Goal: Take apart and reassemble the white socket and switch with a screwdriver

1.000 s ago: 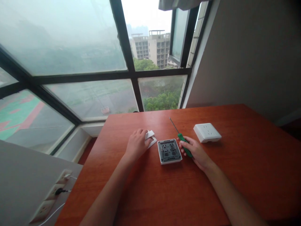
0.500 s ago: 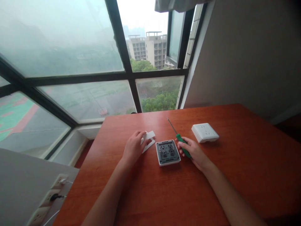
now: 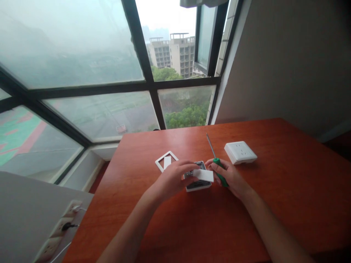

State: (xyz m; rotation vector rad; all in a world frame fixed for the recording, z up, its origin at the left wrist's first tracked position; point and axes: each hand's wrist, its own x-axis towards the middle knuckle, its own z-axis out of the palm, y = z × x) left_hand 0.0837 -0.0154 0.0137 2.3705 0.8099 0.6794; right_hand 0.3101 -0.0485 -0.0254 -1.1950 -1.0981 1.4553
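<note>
Between the fingers of my left hand (image 3: 175, 179) is a white switch rocker (image 3: 203, 175), held over the wall switch body (image 3: 197, 187). That body lies on the table with its dark inner side up, partly hidden by the hand and rocker. My right hand (image 3: 229, 177) is closed round the green handle of a screwdriver (image 3: 216, 162), its metal shaft pointing away from me. To the left lies a square white frame (image 3: 159, 162), with another white rocker (image 3: 167, 161) inside its outline, partly behind my left hand.
A white socket box (image 3: 240, 152) sits on the reddish wooden table (image 3: 175, 230), right of the screwdriver. Large windows (image 3: 98, 113) stand beyond the table's far edge. Wall sockets with plugs (image 3: 61, 226) are low on the left.
My left hand has moved right from the frame to above the switch body, carrying a white rocker. The frame and another rocker now lie on the table. My right hand still holds the screwdriver.
</note>
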